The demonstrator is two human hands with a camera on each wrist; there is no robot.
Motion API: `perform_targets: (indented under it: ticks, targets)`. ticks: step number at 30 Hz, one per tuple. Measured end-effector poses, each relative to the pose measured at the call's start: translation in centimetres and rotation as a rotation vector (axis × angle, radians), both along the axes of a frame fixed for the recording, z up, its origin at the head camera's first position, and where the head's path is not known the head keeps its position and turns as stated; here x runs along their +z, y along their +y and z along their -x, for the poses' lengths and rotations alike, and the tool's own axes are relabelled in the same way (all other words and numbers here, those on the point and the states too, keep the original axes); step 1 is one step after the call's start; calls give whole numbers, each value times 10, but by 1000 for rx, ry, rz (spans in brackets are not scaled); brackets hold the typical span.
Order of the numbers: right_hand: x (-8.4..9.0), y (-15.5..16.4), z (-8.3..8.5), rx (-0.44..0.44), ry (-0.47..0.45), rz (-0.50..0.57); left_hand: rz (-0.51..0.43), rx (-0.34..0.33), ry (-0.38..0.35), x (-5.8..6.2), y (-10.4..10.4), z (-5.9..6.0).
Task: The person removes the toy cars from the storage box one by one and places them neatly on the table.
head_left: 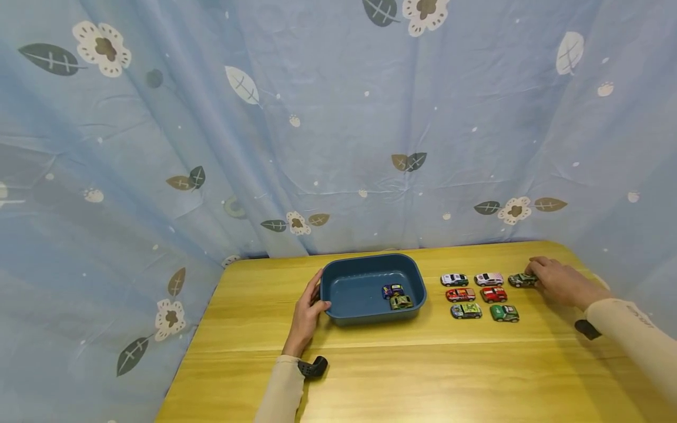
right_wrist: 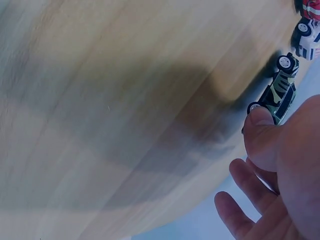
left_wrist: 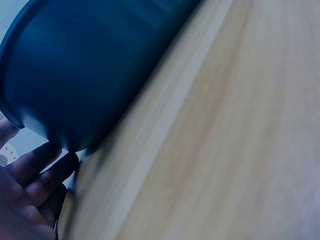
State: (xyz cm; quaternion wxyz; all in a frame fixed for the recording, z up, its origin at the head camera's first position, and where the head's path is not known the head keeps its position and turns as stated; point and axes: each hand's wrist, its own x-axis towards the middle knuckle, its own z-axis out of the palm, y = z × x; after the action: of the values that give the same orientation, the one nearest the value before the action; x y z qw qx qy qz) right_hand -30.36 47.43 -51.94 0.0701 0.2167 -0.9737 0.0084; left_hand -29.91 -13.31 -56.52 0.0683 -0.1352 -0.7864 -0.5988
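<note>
At the left end of a dark blue plastic basin [head_left: 338, 320], my left hand [head_left: 305, 314] grips the rim, thumb over the edge and fingers along the outer wall. Inside the basin lie a purple toy car [head_left: 392, 291] and a camouflage-yellow toy car [head_left: 401, 302], side by side. Far to the right, my right hand [head_left: 563, 282] pinches the rear end of a dark green camouflage toy car [head_left: 522, 280]. In the right wrist view the thumb presses on that car [right_wrist: 281, 95] near its wheel, while the other fingers are partly spread.
Left of the pinched car stand a white-and-pink car [head_left: 489, 279], a white car [head_left: 454, 280], two red cars [head_left: 493, 294], a green car [head_left: 504, 313] and a blue-yellow car [head_left: 466, 311]. The wooden table [head_left: 370, 376] ends at a flowered blue curtain [head_left: 338, 147].
</note>
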Motion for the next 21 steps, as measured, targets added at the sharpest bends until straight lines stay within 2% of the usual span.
perform_targets:
  ticks: [6,14,21]
  targets:
    - [-4,-2,1,1,-7,17,-6,-3,5,0,0,1]
    - [0,-8,-4,-52,-40,19,5,6,4,3,0,2]
    - [-4,-7,-5,-86,-92,25,-12,-7,6,1,0,1]
